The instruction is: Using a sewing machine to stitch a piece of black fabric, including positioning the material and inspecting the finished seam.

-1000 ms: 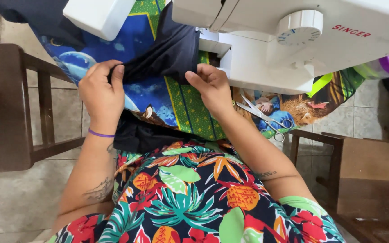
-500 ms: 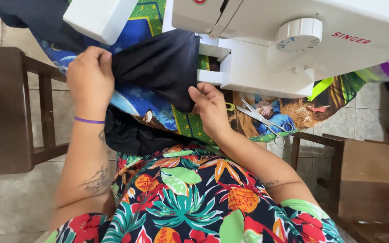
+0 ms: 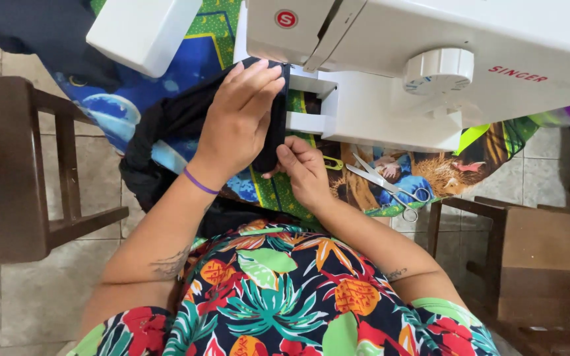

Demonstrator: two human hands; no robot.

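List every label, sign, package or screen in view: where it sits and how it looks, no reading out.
Round badge: top of the white sewing machine, red disc with a white mark.
Lettering strip: machine front, right of the white dial, small red characters.
Cardboard box: lower right beside the table, plain brown.
No screens.

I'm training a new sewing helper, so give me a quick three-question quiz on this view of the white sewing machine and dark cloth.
1. True or false: the left hand lies flat on the dark navy cloth.
2. Where do the silver scissors lie: A on the wooden chair, B on the colourful printed table cover under the white sewing machine, C in the right hand?
3. What is on the left wrist?

Key: 1 true. 2 B. 3 a purple band.
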